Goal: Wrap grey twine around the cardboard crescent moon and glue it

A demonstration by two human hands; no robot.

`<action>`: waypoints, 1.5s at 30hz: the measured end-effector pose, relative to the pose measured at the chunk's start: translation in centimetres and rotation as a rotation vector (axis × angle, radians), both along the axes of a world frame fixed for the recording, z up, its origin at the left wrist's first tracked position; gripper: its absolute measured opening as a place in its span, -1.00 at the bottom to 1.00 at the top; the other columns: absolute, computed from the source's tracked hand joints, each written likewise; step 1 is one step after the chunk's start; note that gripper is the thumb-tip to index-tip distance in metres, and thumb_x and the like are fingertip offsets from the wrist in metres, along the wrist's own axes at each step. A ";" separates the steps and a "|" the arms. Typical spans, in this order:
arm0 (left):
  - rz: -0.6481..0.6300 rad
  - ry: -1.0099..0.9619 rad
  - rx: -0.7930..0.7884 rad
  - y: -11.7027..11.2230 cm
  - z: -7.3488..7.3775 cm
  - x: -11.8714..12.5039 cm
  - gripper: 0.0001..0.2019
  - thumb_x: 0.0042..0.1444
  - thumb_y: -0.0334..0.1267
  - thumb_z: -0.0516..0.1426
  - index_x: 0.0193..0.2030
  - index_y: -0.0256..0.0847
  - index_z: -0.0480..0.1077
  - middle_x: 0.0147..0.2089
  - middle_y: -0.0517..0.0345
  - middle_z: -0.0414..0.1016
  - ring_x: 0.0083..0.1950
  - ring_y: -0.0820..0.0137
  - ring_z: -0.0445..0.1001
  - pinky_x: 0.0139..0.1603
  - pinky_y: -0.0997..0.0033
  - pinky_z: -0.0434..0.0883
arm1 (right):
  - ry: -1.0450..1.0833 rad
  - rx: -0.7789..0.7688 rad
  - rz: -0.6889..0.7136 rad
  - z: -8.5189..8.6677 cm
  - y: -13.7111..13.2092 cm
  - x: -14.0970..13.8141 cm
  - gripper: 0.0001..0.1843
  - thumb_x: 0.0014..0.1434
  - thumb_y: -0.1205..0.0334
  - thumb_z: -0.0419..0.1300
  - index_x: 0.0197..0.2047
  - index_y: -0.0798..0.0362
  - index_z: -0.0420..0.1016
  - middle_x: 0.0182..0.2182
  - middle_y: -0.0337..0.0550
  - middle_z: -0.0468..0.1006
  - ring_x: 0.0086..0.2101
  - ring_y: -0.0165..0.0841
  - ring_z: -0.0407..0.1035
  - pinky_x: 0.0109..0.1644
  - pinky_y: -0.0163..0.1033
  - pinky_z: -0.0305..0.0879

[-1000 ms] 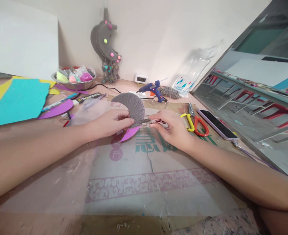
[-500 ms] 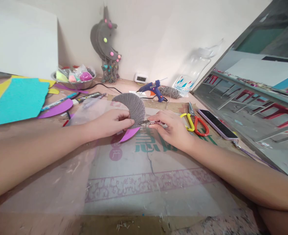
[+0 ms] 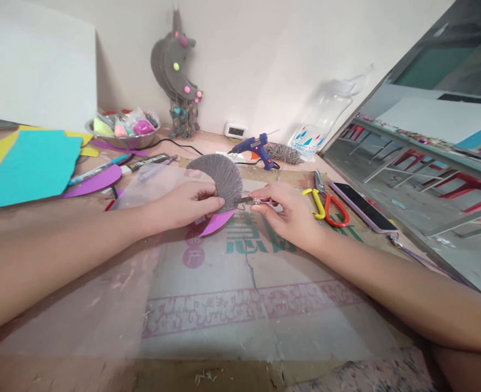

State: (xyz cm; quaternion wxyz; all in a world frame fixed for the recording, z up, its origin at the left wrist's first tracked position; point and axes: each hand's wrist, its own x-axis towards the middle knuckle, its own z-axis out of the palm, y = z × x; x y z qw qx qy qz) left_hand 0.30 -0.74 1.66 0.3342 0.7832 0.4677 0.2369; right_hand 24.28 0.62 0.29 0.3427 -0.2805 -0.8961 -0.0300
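Note:
My left hand point(image 3: 187, 206) pinches the lower part of a crescent moon point(image 3: 224, 177) wrapped in grey yarn, thumb on top. Beneath it a piece of purple paper point(image 3: 218, 222) sticks out. My right hand point(image 3: 283, 209) is closed around a small pink tool point(image 3: 265, 201) with a thin dark tip, a blade by its look. That tip points left at the crescent's lower right edge; whether it touches is too small to tell. Under both hands lies a translucent sheet point(image 3: 207, 337) over printed cardboard.
Scissors point(image 3: 324, 204) and a phone point(image 3: 365, 207) lie right of my right hand. Behind are a blue glue gun point(image 3: 256, 149), grey yarn point(image 3: 285, 154), a digital clock point(image 3: 235, 129) and a plastic bottle point(image 3: 320, 122). Turquoise sheets point(image 3: 28, 169), pens and a bowl point(image 3: 129, 141) occupy the left.
My right hand and its pink tool have shifted slightly right, away from the crescent. My left hand and the crescent are nearly unmoved.

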 end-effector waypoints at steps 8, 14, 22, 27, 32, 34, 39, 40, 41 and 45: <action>-0.010 0.017 0.031 0.3 -0.3 -0.1 -0.69 0.14 -0.15 0.02 -0.59 -0.20 0.15 -0.61 0.29 0.22 -0.52 0.50 0.27 -0.48 0.45 0.18 | -0.062 0.025 -0.008 0.0 0.1 0.1 -0.84 0.21 0.20 0.17 -0.17 0.06 0.46 -0.39 -0.16 0.51 -0.34 -0.34 0.37 -0.21 -0.23 0.22; -0.016 0.016 0.049 0.3 -0.5 -0.1 -0.69 0.13 -0.15 0.03 -0.59 -0.20 0.14 -0.61 0.30 0.20 -0.54 0.51 0.24 -0.50 0.46 0.16 | -0.119 0.078 0.005 0.3 -0.1 -0.1 -0.85 0.21 0.22 0.15 -0.19 0.10 0.46 -0.42 -0.13 0.50 -0.37 -0.34 0.35 -0.26 -0.23 0.20; -0.022 0.025 0.052 0.3 -0.5 -0.1 -0.69 0.13 -0.15 0.03 -0.59 -0.21 0.16 -0.61 0.32 0.17 -0.54 0.51 0.23 -0.49 0.46 0.15 | -0.122 0.054 0.001 0.2 0.0 -0.1 -0.87 0.23 0.23 0.13 -0.19 0.09 0.45 -0.40 -0.13 0.51 -0.37 -0.34 0.35 -0.25 -0.23 0.19; -0.012 0.046 0.066 0.1 -0.3 -0.1 -0.67 0.13 -0.16 0.03 -0.60 -0.21 0.11 -0.62 0.32 0.14 -0.53 0.52 0.21 -0.47 0.45 0.15 | -0.113 0.053 0.003 0.2 0.0 -0.1 -0.87 0.24 0.25 0.11 -0.19 0.08 0.45 -0.40 -0.14 0.51 -0.36 -0.33 0.36 -0.24 -0.23 0.19; -0.010 0.026 0.046 0.2 -0.3 -0.1 -0.68 0.15 -0.14 0.02 -0.59 -0.20 0.16 -0.61 0.31 0.20 -0.52 0.50 0.25 -0.48 0.44 0.14 | -0.077 0.037 0.008 0.2 -0.1 0.0 -0.87 0.23 0.23 0.13 -0.18 0.05 0.45 -0.40 -0.15 0.51 -0.36 -0.34 0.36 -0.25 -0.24 0.22; -0.008 0.020 0.031 0.3 -0.3 -0.1 -0.68 0.15 -0.14 0.02 -0.58 -0.20 0.17 -0.62 0.30 0.21 -0.53 0.50 0.26 -0.49 0.44 0.14 | -0.046 0.039 0.011 0.1 -0.1 0.0 -0.86 0.21 0.22 0.15 -0.17 0.06 0.45 -0.39 -0.15 0.51 -0.35 -0.34 0.37 -0.24 -0.24 0.23; -0.007 0.015 0.019 0.2 -0.3 0.0 -0.68 0.15 -0.16 0.02 -0.58 -0.20 0.15 -0.61 0.30 0.24 -0.54 0.51 0.28 -0.49 0.45 0.16 | -0.054 0.046 0.014 0.1 0.0 0.1 -0.83 0.21 0.19 0.16 -0.15 0.06 0.45 -0.39 -0.14 0.51 -0.34 -0.33 0.37 -0.23 -0.22 0.24; -0.008 0.011 0.021 0.2 -0.3 0.0 -0.68 0.15 -0.16 0.02 -0.59 -0.20 0.15 -0.61 0.30 0.25 -0.54 0.51 0.28 -0.49 0.45 0.16 | -0.061 0.045 0.017 0.1 0.0 0.0 -0.83 0.21 0.19 0.16 -0.15 0.06 0.45 -0.39 -0.15 0.51 -0.35 -0.33 0.37 -0.23 -0.22 0.24; -0.008 0.011 0.024 0.2 -0.3 0.0 -0.68 0.15 -0.16 0.02 -0.59 -0.20 0.14 -0.61 0.30 0.26 -0.54 0.51 0.28 -0.49 0.45 0.16 | -0.068 0.045 0.020 0.1 0.0 0.0 -0.83 0.21 0.20 0.16 -0.15 0.06 0.45 -0.40 -0.15 0.51 -0.35 -0.33 0.37 -0.23 -0.22 0.24; -0.014 0.019 0.027 0.1 -0.3 0.0 -0.68 0.15 -0.17 0.02 -0.59 -0.20 0.15 -0.62 0.30 0.26 -0.55 0.52 0.28 -0.50 0.46 0.17 | -0.091 0.043 0.016 0.2 0.0 -0.1 -0.85 0.22 0.21 0.15 -0.16 0.07 0.45 -0.39 -0.14 0.51 -0.34 -0.33 0.37 -0.23 -0.22 0.24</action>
